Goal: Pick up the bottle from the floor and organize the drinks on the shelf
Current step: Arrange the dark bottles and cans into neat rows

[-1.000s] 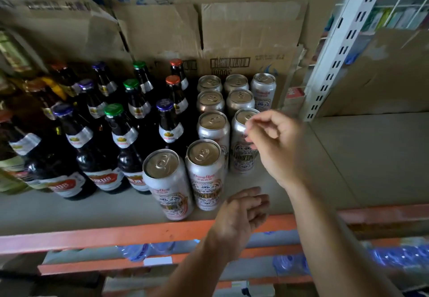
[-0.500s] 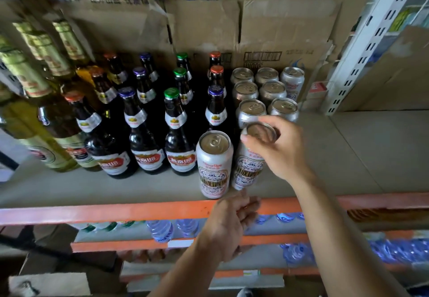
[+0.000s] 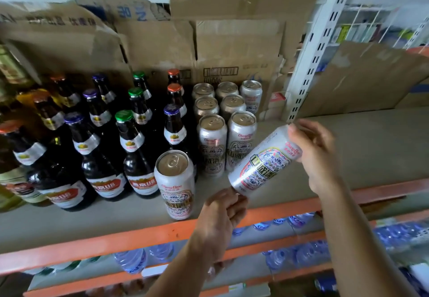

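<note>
Nearest, below the two forearms, water bottles (image 3: 131,259) lie on the lower shelf. The bottle meant to come off the floor is nowhere I can see from here. Just above the orange shelf edge (image 3: 116,241), the left hand (image 3: 220,215) has its curled fingertips on the base of a tilted can (image 3: 262,164). The right hand (image 3: 313,157) wraps thumb and fingers round its top end, so the can hangs slanted between them, clear of the shelf board, label showing. I'd judge the step in hand to be setting this can in line with the others. To do it well, bring it upright first and let the right hand carry the weight from the top. Use the left only to steer the base down into the open spot just right of the front can (image 3: 175,185), which stands alone near the shelf's front. Land it flat and beside that neighbour, not against it, since a knock could tip either one off the edge. Behind, the rows of cans (image 3: 212,143) run two wide toward the back, with a third can at the last rank. Left of them stand the dark beer bottles (image 3: 137,152) with coloured caps, and flattened cardboard (image 3: 232,48) lines the rear.
</note>
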Available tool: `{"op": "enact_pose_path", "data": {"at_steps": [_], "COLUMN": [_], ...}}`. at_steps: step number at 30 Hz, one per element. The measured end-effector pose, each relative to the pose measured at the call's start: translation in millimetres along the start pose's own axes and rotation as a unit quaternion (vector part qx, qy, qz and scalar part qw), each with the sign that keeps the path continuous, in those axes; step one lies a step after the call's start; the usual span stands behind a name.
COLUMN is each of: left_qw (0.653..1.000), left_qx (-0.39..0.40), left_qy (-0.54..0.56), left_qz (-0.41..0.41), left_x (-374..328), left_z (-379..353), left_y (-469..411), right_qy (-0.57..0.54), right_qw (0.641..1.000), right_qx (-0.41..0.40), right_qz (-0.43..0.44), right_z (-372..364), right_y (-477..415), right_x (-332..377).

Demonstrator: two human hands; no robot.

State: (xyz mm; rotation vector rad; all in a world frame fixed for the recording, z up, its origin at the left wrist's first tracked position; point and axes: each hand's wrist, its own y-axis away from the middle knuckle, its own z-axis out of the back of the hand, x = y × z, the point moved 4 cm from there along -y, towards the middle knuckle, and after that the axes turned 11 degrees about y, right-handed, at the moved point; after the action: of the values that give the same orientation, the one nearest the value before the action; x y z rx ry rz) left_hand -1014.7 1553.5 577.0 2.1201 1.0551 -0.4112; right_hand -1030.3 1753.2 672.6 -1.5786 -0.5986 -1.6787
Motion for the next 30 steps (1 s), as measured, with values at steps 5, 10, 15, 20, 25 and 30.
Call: {"op": "enact_pose_path", "data": {"at_steps": [5,10,15,20,25,30], "left_qw": [0.998,0.997,0.995,0.990,0.995,0.998], "left_qx": [0.012,0.007,0.046,0.093,0.050,0.039], "left_qy": [-0.049,-0.061,-0.077,-0.100,-0.085,-0.058], "left_qz": [0.030,0.056,0.050,0.022,0.012,0.009], "left_x": [10.5,23.2,31.8,37.8,40.5,37.9], "left_z": [-22.2,-40.1,-62.7,-80.6,-89.1,-88.6], "left_y": [-23.0,-48.8,-73.3,-93.6,-113.4,-126.0], "right_qy": [0.016,0.078,0.104,0.129,0.159,0.254], "right_qw": [1.000,0.997,0.994,0.991,0.986,0.956], "right_qx": [-0.016,0.010,0.032,0.030,0.040,0.084], "right_qz": [-0.020,-0.024,-0.028,-0.006,0.033,0.119], "right_z": [23.9,36.7,42.4,31.7,9.2,-23.6], "right_y": [-31.3,-60.9,-95.1,-126.5,-144.7,-145.4], "right_x": [-19.1,-31.1,-35.8,-35.2,-24.2,-2.4]}}
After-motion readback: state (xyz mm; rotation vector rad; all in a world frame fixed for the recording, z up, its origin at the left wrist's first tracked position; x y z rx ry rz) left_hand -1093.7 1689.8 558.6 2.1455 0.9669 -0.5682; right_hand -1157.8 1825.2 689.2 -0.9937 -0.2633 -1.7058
